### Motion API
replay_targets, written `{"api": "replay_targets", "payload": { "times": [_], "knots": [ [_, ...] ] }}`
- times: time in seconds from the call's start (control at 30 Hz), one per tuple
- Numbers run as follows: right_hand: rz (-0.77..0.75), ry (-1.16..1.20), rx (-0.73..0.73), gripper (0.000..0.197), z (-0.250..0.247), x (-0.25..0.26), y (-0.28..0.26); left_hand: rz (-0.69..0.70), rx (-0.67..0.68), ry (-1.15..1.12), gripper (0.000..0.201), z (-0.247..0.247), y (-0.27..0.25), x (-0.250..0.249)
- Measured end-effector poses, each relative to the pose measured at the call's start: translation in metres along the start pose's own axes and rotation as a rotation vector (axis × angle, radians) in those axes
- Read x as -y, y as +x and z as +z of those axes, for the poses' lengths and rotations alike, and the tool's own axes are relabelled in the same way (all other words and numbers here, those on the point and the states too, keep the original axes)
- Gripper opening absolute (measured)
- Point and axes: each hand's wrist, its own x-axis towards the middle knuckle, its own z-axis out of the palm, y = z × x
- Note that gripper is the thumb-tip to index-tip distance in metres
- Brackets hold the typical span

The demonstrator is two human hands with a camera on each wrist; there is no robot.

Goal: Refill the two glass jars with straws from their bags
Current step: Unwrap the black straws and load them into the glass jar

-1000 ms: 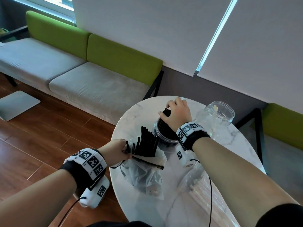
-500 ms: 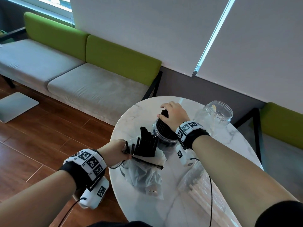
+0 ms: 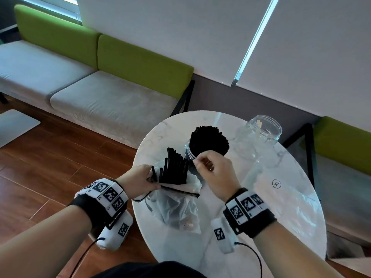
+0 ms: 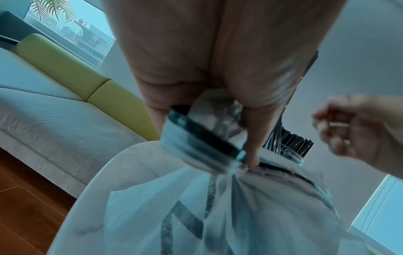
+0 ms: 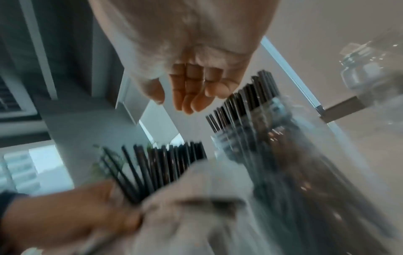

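The right hand (image 3: 213,169) has come off the top of the jar of black straws (image 3: 208,143) and drawn back toward the person, and it now hovers just in front of the jar. Its fingers (image 5: 191,89) are loosely curled toward the palm and hold nothing. The left hand (image 3: 138,182) has stayed at the near left edge of the table, gripping the mouth of a clear plastic bag (image 3: 176,209) with fingers and thumb curled round the gathered plastic. A bunch of black straws (image 3: 175,167) stands up out of the bag's opening, fanned and roughly upright, between the two hands and just beside the jar. The jar is packed with straws that rise above its rim.

A second glass jar (image 3: 261,135), almost empty, stands at the far right of the round white marble table (image 3: 281,217), well apart from both hands. Another clear bag (image 3: 285,189) lies flat on the table's right side, with an "XL" mark on it. The bag in the left hand hangs close to the table's near left rim; open tabletop lies near the person.

Behind the table runs a bench (image 3: 104,97) with grey seats and green back cushions, over a wooden floor (image 3: 50,167). Pale roller blinds (image 3: 180,27) cover the window wall.
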Motion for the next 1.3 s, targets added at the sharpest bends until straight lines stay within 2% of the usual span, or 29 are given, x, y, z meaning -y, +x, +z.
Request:
{"api": "replay_targets", "payload": {
  "times": [0.1,0.23,0.3,0.37,0.5,0.57,0.67,0.77,0.9,1.0,1.07,1.1,1.17,1.2,1.27,1.3],
  "knots": [
    [0.046,-0.087,0.175,0.021,0.014,-0.018,-0.029,0.028,-0.008,-0.101,0.038,0.0,0.0,-0.001],
    [0.116,-0.169,0.324,0.036,0.025,-0.031,-0.038,-0.024,-0.015,-0.147,0.073,0.007,0.003,0.004],
    [0.156,-0.185,0.355,0.035,0.03,-0.032,-0.038,-0.041,0.004,-0.102,0.08,0.01,0.004,0.005],
    [0.238,-0.136,0.313,0.034,0.032,-0.032,-0.038,-0.046,0.015,-0.085,0.081,0.011,0.004,0.004],
    [0.372,-0.134,0.319,0.048,0.03,-0.03,-0.035,-0.07,0.029,-0.116,0.07,0.015,0.004,0.006],
    [0.364,-0.239,0.332,0.05,0.031,-0.028,-0.033,-0.065,0.028,-0.12,0.066,0.016,0.005,0.008],
    [0.31,-0.369,0.269,0.041,0.034,-0.026,-0.031,-0.021,0.042,-0.115,0.069,0.014,0.007,0.007],
    [0.341,-0.196,0.237,0.034,0.037,-0.028,-0.033,-0.019,0.025,-0.094,0.071,0.012,0.008,0.004],
    [0.448,0.059,0.198,0.033,0.039,-0.03,-0.033,-0.099,0.032,-0.094,0.066,0.013,0.006,0.002],
    [0.554,0.074,0.213,0.049,0.044,-0.039,-0.031,-0.122,0.068,-0.09,0.039,0.017,0.006,0.003],
    [0.664,0.121,0.292,0.068,0.046,-0.047,-0.03,-0.12,0.068,-0.088,0.03,0.021,0.006,0.004],
    [0.712,0.148,0.348,0.072,0.047,-0.05,-0.03,-0.11,0.055,-0.088,0.027,0.024,0.005,0.006],
    [0.745,0.161,0.461,0.063,0.048,-0.051,-0.032,-0.065,0.042,-0.117,0.028,0.028,0.003,0.005],
    [0.711,0.14,0.491,0.051,0.048,-0.051,-0.033,-0.045,0.044,-0.142,0.025,0.03,0.003,0.005],
    [0.604,0.128,0.46,0.024,0.047,-0.045,-0.033,-0.024,0.037,-0.189,0.019,0.029,0.002,0.004],
    [0.549,0.162,0.405,0.025,0.046,-0.041,-0.033,-0.023,0.025,-0.207,0.017,0.028,0.001,0.004]
  ]
}}
